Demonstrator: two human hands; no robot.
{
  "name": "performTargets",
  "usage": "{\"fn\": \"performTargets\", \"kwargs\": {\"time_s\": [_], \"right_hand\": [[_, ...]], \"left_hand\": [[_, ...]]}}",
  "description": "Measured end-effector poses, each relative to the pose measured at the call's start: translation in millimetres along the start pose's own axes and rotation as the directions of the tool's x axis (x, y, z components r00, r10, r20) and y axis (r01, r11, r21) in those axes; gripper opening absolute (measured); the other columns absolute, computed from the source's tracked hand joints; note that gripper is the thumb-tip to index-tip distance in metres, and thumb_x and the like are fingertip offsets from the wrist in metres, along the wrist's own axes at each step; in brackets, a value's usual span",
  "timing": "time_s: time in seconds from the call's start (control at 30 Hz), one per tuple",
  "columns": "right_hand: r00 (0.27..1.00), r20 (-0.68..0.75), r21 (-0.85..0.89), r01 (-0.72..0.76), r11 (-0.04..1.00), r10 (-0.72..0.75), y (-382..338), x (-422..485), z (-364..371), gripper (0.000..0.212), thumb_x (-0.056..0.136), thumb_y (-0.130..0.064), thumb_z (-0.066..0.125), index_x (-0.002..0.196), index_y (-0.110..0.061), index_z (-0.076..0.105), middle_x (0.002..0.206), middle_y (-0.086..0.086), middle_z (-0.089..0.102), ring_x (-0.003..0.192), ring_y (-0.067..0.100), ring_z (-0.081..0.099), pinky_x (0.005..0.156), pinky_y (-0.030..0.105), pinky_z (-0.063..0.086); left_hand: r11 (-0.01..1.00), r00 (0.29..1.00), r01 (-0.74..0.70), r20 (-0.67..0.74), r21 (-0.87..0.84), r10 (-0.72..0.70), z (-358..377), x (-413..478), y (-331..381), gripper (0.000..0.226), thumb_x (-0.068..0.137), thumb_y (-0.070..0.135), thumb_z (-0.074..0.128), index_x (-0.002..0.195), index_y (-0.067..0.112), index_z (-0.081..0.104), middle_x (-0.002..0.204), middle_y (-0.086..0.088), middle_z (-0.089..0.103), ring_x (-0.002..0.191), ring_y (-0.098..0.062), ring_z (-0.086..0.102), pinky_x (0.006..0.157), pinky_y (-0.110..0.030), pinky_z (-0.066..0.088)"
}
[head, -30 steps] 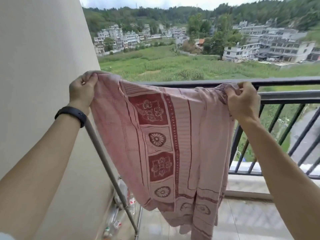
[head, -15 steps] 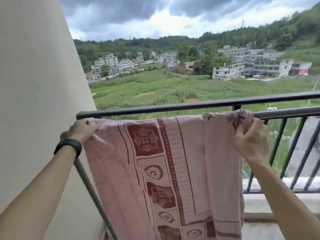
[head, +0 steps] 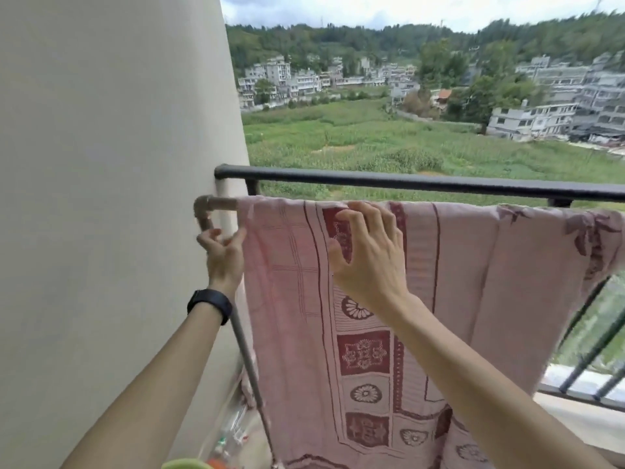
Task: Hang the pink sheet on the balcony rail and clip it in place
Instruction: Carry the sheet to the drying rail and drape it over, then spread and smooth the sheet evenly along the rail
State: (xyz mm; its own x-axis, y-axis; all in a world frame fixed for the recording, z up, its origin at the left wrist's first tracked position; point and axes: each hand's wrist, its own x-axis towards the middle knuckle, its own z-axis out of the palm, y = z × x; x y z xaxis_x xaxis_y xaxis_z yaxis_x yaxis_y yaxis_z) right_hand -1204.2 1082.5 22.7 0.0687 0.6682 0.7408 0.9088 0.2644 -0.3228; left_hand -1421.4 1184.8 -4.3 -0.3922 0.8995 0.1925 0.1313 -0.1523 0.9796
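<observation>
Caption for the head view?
Pink patterned sheet draped over grey metal bar by black balcony rail; left hand at its edge, right hand spread.

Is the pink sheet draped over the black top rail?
No: the pink sheet hangs over the grey bar just below the black top rail.

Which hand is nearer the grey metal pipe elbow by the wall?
Left. The left hand is just below the elbow; the right hand is farther right, over the pink sheet.
</observation>
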Motion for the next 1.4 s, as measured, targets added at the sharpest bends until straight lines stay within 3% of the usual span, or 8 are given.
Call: {"fn": "performTargets", "kwargs": {"time_s": [0.2, 0.4, 0.6, 0.77, 1.03, 1.1, 1.23, 1.4], "right_hand": [[0.977, 0.191, -0.043, 0.107, 0.993, -0.097, -69.1, 54.1, 61.9, 0.056, 0.094, -0.052, 0.052, 0.141, -0.024, 0.049, 0.147, -0.002, 0.050, 0.137, 0.021, 0.037, 0.110, 0.047, 0.035], [0.939, 0.342, -0.267, 0.062, 0.962, 0.035, -113.1, 98.7, 102.7, 0.069, 0.087, -0.081, 0.036, 0.125, -0.031, 0.064, 0.126, 0.003, 0.064, 0.122, 0.028, 0.051, 0.096, 0.048, 0.042], [0.874, 0.485, -0.131, 0.050, 0.990, 0.021, -112.5, 120.4, 98.7, 0.024, 0.096, -0.042, 0.065, 0.107, -0.024, 0.076, 0.086, -0.006, 0.073, 0.056, 0.009, 0.059, 0.046, 0.020, 0.048], [0.900, 0.434, -0.028, -0.030, 0.999, 0.039, -98.7, 123.9, 87.6, 0.017, 0.098, -0.018, 0.062, 0.094, -0.021, 0.078, 0.081, -0.009, 0.074, 0.048, 0.005, 0.050, 0.037, 0.010, 0.033], [0.920, 0.259, 0.406, -0.380, 0.831, 0.294, -109.2, 153.9, 69.1, 0.013, 0.099, -0.033, 0.062, 0.098, -0.031, 0.075, 0.093, -0.015, 0.074, 0.085, 0.006, 0.066, 0.082, 0.026, 0.057], [0.933, 0.312, 0.223, -0.254, 0.941, 0.178, -104.9, 151.4, 65.7, 0.018, 0.098, -0.035, 0.063, 0.114, -0.030, 0.069, 0.114, -0.012, 0.073, 0.093, 0.004, 0.066, 0.082, 0.023, 0.056], [0.898, 0.435, -0.255, 0.052, 0.966, 0.067, -90.6, 116.8, 70.6, 0.041, 0.098, -0.059, 0.050, 0.119, -0.030, 0.069, 0.113, -0.002, 0.075, 0.088, 0.015, 0.069, 0.076, 0.027, 0.053], [0.955, 0.296, -0.260, 0.107, 0.960, -0.027, -94.4, 78.4, 79.0, 0.063, 0.100, -0.065, 0.027, 0.072, -0.024, 0.065, 0.055, -0.014, 0.056, 0.050, 0.000, 0.050, 0.074, 0.034, 0.052]], "left_hand": [[0.997, 0.851, 0.035, 0.520, 0.066, -0.064, -53.7, 21.8, -15.5, 0.005, 0.091, 0.018, 0.068, 0.093, 0.014, 0.066, 0.082, -0.002, 0.069, 0.062, -0.005, 0.064, 0.054, -0.021, 0.050], [0.991, 0.685, 0.102, 0.729, -0.090, -0.004, -88.3, 42.1, -10.2, 0.013, 0.077, 0.019, 0.069, 0.077, 0.023, 0.056, 0.075, 0.007, 0.061, 0.072, -0.013, 0.061, 0.067, -0.027, 0.049], [0.950, 0.574, 0.311, 0.803, -0.033, -0.161, -95.6, 52.7, -8.7, 0.029, 0.098, 0.044, 0.055, 0.109, 0.021, 0.069, 0.093, -0.003, 0.065, 0.080, -0.022, 0.064, 0.078, -0.039, 0.053], [0.971, 0.470, 0.230, 0.865, 0.071, -0.174, -96.2, 60.4, 1.5, 0.030, 0.090, 0.021, 0.072, 0.116, 0.012, 0.060, 0.101, -0.007, 0.072, 0.091, -0.023, 0.072, 0.079, -0.037, 0.059], [0.958, 0.872, -0.284, 0.409, -0.021, 0.268, -70.9, 63.5, 46.6, 0.032, 0.069, 0.011, 0.079, 0.065, 0.030, 0.053, 0.069, 0.008, 0.060, 0.064, -0.008, 0.055, 0.060, -0.021, 0.047], [0.977, 0.873, -0.207, 0.460, 0.051, 0.161, -78.8, 69.2, 52.2, 0.021, 0.073, 0.025, 0.080, 0.080, 0.031, 0.061, 0.075, 0.010, 0.064, 0.069, -0.009, 0.061, 0.057, -0.020, 0.046], [0.974, 0.642, 0.180, 0.733, 0.141, -0.225, -109.1, 80.3, 48.4, 0.044, 0.086, 0.053, 0.067, 0.114, 0.019, 0.073, 0.068, 0.007, 0.053, 0.050, -0.007, 0.045, 0.045, -0.018, 0.036], [0.925, 0.832, 0.228, 0.555, -0.304, -0.023, -117.5, 72.5, 37.4, 0.021, 0.088, 0.021, 0.072, 0.109, 0.018, 0.068, 0.083, -0.003, 0.062, 0.060, -0.014, 0.048, 0.056, -0.027, 0.039]]}}
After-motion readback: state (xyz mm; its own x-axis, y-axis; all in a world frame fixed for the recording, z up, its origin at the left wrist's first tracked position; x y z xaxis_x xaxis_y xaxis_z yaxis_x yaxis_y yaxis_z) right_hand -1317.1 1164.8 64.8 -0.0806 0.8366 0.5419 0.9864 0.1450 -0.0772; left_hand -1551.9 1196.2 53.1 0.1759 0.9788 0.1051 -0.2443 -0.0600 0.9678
